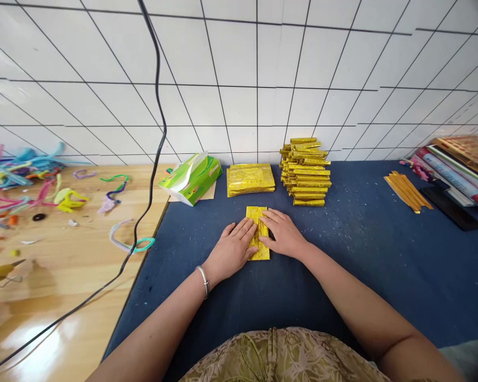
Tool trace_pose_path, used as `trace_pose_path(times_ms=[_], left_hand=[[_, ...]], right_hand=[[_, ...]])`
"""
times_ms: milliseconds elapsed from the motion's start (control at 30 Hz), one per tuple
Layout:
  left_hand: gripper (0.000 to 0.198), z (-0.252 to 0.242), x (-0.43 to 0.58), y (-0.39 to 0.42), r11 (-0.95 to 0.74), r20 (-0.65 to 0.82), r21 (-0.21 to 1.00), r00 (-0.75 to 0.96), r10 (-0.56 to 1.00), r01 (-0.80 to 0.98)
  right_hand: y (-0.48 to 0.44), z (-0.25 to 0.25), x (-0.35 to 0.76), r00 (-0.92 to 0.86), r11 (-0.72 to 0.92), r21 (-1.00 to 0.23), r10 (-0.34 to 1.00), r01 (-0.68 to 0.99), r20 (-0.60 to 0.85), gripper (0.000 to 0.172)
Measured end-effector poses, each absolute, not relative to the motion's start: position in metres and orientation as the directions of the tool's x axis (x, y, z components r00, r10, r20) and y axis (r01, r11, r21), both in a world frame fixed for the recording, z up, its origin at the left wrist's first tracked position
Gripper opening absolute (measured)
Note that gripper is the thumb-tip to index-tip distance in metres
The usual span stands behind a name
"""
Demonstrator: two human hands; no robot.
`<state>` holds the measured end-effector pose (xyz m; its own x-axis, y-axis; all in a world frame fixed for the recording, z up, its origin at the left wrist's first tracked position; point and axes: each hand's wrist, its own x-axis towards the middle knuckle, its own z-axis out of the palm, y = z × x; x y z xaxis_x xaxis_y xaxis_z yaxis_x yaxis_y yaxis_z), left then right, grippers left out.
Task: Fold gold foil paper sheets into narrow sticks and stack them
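Observation:
A sheet of gold foil paper (256,214) lies on the dark blue mat (362,254) in front of me. My left hand (231,249) rests flat on its left edge, fingers stretched out and pressing down. My right hand (282,232) lies flat on its right side, fingers extended over the paper. A silver bangle (203,280) circles my left wrist. Behind the sheet sits a flat pile of gold foil sheets (250,179), and to its right a tall stack of folded gold strips (306,172).
A green tissue pack (191,178) lies at the mat's back left. Loose gold strips (407,191) and stacked books (458,170) sit at the right. The wooden table (63,276) on the left carries coloured pipe cleaners (24,175), a glue gun (0,273) and a black cable (143,212).

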<state>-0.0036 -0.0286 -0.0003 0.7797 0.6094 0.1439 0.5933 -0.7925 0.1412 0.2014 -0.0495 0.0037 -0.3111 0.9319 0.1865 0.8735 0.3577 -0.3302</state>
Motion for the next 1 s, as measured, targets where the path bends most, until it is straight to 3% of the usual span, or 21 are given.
trace_pose_path(times_ms=[1000], left_hand=[[0.055,0.009,0.001,-0.037,-0.742,0.124,0.011,0.736,0.666,0.67]], right_hand=[[-0.051,0.005,0.204,-0.325,0.346,-0.278,0.938,0.896,0.118,0.059]])
